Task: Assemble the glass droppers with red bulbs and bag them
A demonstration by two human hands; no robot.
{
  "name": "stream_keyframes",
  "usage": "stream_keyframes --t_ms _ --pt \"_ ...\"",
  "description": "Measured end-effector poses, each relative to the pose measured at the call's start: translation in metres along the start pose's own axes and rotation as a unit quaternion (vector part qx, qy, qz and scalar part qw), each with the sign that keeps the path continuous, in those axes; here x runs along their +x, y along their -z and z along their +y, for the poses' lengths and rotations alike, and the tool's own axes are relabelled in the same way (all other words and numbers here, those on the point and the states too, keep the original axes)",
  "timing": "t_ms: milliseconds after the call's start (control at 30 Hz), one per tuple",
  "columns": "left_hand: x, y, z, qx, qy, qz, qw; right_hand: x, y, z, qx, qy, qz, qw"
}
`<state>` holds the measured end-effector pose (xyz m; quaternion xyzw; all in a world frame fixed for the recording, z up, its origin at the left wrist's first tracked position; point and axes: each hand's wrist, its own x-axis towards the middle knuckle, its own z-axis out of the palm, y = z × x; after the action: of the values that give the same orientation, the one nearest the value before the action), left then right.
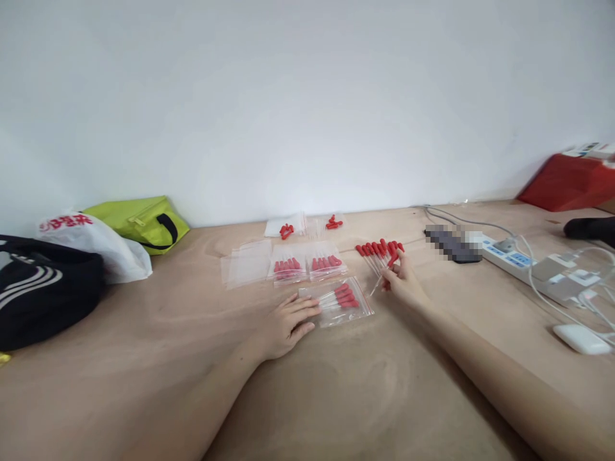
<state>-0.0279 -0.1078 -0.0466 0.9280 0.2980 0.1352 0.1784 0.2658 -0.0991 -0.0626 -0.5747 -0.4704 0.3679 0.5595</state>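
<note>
My left hand (291, 325) lies flat, its fingertips on the left edge of a clear zip bag (362, 312) that holds several red-tipped sticks (344, 296). At the right, my right hand (398, 276) pinches one red-tipped stick (393, 259) beside a fanned row of similar sticks (372, 251) on the table. Behind the near bag lie two more bags with red-tipped sticks, a left one (287, 266) and a right one (327, 262). Flat clear bags (247, 262) overlap to their left.
Small red pieces (287, 230) and more red pieces (333, 222) lie near the wall on clear bags. Black (43, 282), white (106, 243) and green bags (144, 221) stand left. A phone (454, 244), a power strip (509, 257) with cables and a white case (581, 339) lie right.
</note>
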Motion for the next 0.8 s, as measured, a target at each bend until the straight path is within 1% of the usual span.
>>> stream_keyframes --t_ms 100,167,333,433,533,600,800 --pt "0.001 0.001 0.001 0.000 -0.005 -0.005 1.000 -0.012 -0.006 0.007 0.056 -0.023 0.018 0.998" --pt "0.001 0.001 0.001 0.004 -0.005 -0.009 1.000 -0.018 -0.011 0.005 0.061 -0.030 0.016 0.998" --pt "0.001 0.000 -0.001 0.020 0.001 -0.027 0.999 -0.029 -0.019 -0.002 0.078 -0.041 -0.011 0.996" --pt "0.000 0.000 -0.001 0.022 -0.002 -0.025 0.999 -0.032 -0.022 -0.003 0.121 -0.048 0.000 0.991" --pt "0.000 0.000 -0.001 0.017 0.000 -0.023 1.000 -0.034 -0.021 -0.002 0.163 -0.055 0.033 0.985" --pt "0.000 0.000 0.000 0.016 0.002 -0.022 1.000 -0.036 -0.020 -0.002 0.180 -0.061 0.044 0.981" --pt "0.000 0.000 0.000 0.021 0.002 -0.024 0.999 -0.046 -0.016 -0.005 0.207 -0.098 0.019 0.973"
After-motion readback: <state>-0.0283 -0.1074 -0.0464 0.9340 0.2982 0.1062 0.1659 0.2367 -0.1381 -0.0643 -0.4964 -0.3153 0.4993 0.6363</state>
